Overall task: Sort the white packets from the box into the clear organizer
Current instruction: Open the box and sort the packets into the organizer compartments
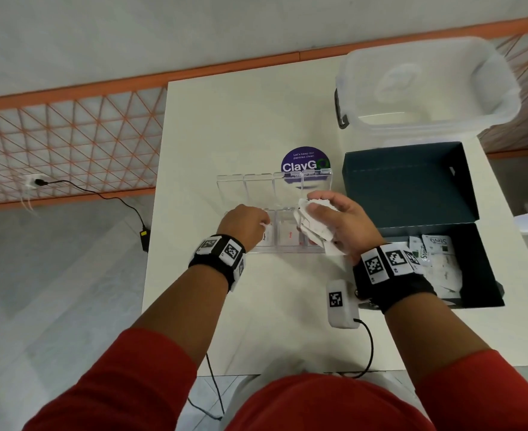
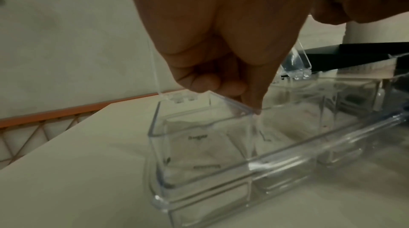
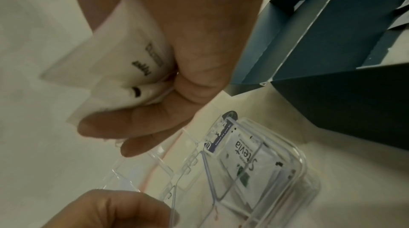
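Over the organizer (image 1: 275, 213), the right hand (image 1: 337, 225) grips a bunch of packets (image 1: 312, 228); the left hand (image 1: 247, 222), fingers curled, seems to pinch one at a left compartment, best released low. More wait in the box (image 1: 480, 275).

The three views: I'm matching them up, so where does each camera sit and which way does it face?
Head: worn high, faces down at the table; both forearms and hands show.
Left wrist: looks along the left hand into the organizer.
Right wrist: looks along the right hand gripping packets, box beyond.
All share the organizer.
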Demonstrator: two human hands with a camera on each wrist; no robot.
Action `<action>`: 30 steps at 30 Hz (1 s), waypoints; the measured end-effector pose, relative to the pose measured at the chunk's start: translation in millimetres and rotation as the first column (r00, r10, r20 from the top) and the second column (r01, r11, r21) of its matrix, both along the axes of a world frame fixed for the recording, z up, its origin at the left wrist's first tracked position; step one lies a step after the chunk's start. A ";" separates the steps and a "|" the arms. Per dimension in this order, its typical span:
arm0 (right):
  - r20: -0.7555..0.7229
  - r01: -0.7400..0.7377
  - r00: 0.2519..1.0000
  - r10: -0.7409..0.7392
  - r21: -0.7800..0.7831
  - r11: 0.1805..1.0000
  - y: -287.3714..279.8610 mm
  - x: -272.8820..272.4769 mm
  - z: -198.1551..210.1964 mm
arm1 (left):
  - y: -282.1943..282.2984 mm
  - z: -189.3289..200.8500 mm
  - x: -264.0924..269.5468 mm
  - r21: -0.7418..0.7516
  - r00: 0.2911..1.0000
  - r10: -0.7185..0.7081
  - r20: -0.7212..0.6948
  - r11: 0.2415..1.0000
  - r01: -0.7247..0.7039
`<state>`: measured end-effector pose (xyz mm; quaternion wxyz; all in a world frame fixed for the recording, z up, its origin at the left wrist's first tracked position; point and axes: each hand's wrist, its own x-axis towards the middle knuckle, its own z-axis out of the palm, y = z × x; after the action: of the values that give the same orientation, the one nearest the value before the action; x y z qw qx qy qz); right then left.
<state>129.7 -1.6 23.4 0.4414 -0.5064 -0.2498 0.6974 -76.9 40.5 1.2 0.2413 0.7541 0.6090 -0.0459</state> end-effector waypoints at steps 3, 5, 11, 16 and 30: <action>-0.071 -0.023 0.997 0.019 -0.055 0.998 1.2 0.8 -1.3 | -4.5 14.3 -3.4 0.113 0.961 0.128 0.246 0.981 -0.160; -0.103 -0.041 0.994 0.033 -0.075 0.996 1.2 -1.0 -2.1 | -9.5 32.8 -1.1 0.095 0.848 0.231 0.476 0.946 -0.311; -0.044 -0.112 0.993 0.112 0.012 0.994 -3.0 -9.8 -2.0 | -27.8 61.2 17.1 -0.128 0.728 0.302 0.616 0.950 -0.286; -0.068 -0.105 0.992 0.107 0.038 0.994 -7.6 -12.7 -0.4 | -33.3 58.3 16.7 -0.233 0.622 0.423 0.659 0.901 -0.366; -0.047 -0.079 0.996 0.080 0.021 0.997 -9.7 -10.2 4.0 | -24.8 64.2 3.6 -0.262 0.484 0.470 0.738 0.860 -0.437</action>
<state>119.5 -11.3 27.4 0.4238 -0.4751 -0.2658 0.7239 -73.3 15.7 65.4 0.4987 0.5044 0.6176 0.3399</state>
